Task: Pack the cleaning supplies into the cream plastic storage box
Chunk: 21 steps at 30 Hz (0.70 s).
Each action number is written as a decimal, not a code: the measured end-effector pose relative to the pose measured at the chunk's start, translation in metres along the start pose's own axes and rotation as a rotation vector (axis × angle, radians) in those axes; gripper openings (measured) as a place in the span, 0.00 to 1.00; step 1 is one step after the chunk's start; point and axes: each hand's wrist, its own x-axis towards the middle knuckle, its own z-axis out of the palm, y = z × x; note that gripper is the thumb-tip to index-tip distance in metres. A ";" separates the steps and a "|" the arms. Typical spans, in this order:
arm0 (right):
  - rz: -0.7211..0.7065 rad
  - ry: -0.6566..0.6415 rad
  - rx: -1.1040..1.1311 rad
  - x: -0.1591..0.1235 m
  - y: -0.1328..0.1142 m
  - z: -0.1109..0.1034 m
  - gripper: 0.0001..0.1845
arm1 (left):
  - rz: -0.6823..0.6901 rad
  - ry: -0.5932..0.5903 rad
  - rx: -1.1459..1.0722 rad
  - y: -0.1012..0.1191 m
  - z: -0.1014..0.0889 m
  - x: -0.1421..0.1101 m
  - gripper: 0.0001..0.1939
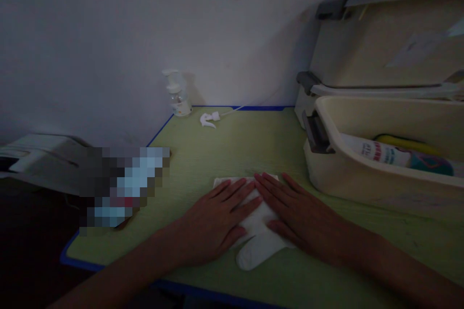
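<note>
A folded white sock point(259, 251), or a cloth shaped much like one, lies flat on the green tabletop near its front edge. Its rounded end sticks out toward me, while a squarer edge shows beyond my fingertips. My left hand point(221, 217) rests flat over its left part, fingers stretched out. From the other side my right hand point(293, 212) lies palm down on the right part, also with straight fingers. The fingertips of both hands come close together at the middle of the white fabric. Much of the fabric is hidden under the hands.
A large cream storage box point(362, 193) with its lid raised stands at right, holding a printed bottle or pack point(395, 152). At the back are a clear pump bottle point(180, 101) and a white spray nozzle point(209, 119). A blurred-out item point(134, 186) lies at left on the green table point(195, 154).
</note>
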 end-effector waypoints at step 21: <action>-0.013 0.340 0.058 -0.003 -0.012 -0.011 0.15 | 0.181 0.377 0.234 0.016 -0.025 -0.040 0.11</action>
